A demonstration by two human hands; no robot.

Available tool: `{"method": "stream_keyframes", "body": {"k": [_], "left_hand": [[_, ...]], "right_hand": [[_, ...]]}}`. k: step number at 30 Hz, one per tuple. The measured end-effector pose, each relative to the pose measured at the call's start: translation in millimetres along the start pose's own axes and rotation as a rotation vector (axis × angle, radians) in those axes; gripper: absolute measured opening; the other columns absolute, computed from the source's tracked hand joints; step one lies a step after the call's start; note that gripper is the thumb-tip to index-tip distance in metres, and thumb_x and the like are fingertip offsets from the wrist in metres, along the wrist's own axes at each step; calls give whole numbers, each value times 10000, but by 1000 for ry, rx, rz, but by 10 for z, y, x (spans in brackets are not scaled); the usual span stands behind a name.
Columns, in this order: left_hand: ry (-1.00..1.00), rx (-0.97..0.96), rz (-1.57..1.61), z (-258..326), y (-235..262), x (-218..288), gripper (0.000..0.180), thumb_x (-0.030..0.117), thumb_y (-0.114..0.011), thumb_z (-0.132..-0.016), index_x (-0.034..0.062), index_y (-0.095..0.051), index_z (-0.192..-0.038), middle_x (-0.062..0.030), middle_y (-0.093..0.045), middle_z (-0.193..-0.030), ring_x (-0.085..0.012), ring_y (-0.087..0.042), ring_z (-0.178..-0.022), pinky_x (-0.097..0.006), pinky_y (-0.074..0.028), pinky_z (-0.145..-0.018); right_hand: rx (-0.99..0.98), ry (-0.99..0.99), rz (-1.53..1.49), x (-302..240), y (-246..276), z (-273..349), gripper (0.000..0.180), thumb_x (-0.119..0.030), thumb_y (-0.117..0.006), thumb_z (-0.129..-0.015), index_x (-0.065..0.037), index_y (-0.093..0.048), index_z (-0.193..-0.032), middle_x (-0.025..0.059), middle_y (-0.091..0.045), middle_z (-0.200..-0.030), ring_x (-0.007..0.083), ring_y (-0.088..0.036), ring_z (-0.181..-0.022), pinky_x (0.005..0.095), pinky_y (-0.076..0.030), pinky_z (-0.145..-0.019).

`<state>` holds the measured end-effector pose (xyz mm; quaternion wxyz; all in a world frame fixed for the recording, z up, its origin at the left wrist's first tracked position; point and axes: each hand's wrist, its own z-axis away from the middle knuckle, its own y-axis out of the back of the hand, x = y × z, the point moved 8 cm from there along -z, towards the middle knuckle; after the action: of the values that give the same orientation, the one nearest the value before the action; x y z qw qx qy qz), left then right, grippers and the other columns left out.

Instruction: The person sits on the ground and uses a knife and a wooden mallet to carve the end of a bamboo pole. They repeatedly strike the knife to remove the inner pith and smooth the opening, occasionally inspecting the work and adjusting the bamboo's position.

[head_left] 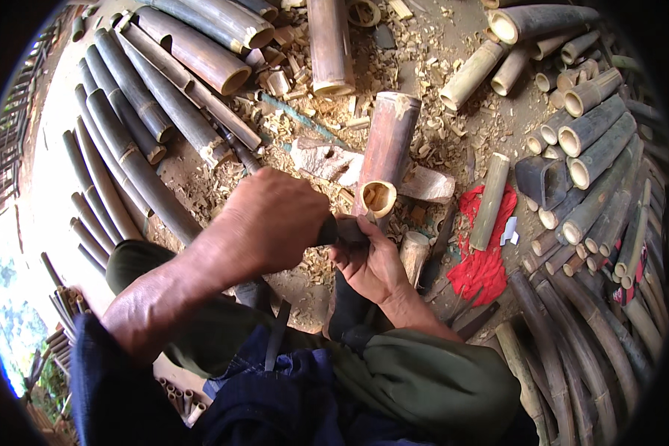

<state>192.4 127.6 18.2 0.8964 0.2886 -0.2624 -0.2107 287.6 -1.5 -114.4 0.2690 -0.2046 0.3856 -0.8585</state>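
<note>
The left grip is fisted, contents unclear, while the right grip pinches a dark piece, seemingly being worked, the next move needing steadiness

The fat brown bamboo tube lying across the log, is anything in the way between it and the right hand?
Nothing I can see. The right hand is right by the open near end of the bamboo tube. I can't tell if they touch. The dark thing in the hand is beside that gap.
</note>
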Motion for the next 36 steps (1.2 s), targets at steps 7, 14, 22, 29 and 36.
{"method": "stream_keyframes", "body": {"k": [7,14,22,29,36], "left_hand": [[248,3,508,68,-1242,50,264,123,-673,-758,-62,-649,-945,-258,-715,-849,-395,-740,-815,-500,-602,-733],[473,274,1302,-377,-2070,1163,794,294,-799,-807,-158,-473,-1372,-394,-660,-1124,-502,-653,-1127,-501,-530,-998],[504,351,1524,121,-2324,251,634,293,-952,-692,-46,-705,-1169,-137,-748,-951,-201,-705,-843,-365,-568,-807],[534,232,587,220,-466,-300,242,193,-801,-723,-29,-734,-792,-199,-695,-677,-283,-728,-656,-411,-577,-636],[185,577,-46,220,-215,91,139,46,-651,-792,6,-627,-923,-167,-684,-816,-308,-712,-780,-460,-561,-722]], "right_hand": [[257,-120,384,-330,170,152,330,-230,-547,-1033,53,-655,-1162,196,-749,-1054,315,-751,-916,448,-647,-757],[419,-195,1259,-937,267,208,341,-315,-549,-997,-8,-691,-955,123,-746,-776,193,-678,-563,319,-561,-475],[285,-129,916,-404,91,-140,261,-276,-559,-1060,-25,-630,-1041,158,-741,-909,233,-729,-716,342,-607,-535],[66,30,339,-464,-194,-270,261,-242,-485,-1035,-34,-626,-1104,185,-724,-1084,246,-716,-917,450,-628,-796],[67,63,-70,-233,-118,-83,241,-247,-503,-1024,-94,-639,-1151,122,-715,-1163,246,-704,-990,418,-609,-768]]}}
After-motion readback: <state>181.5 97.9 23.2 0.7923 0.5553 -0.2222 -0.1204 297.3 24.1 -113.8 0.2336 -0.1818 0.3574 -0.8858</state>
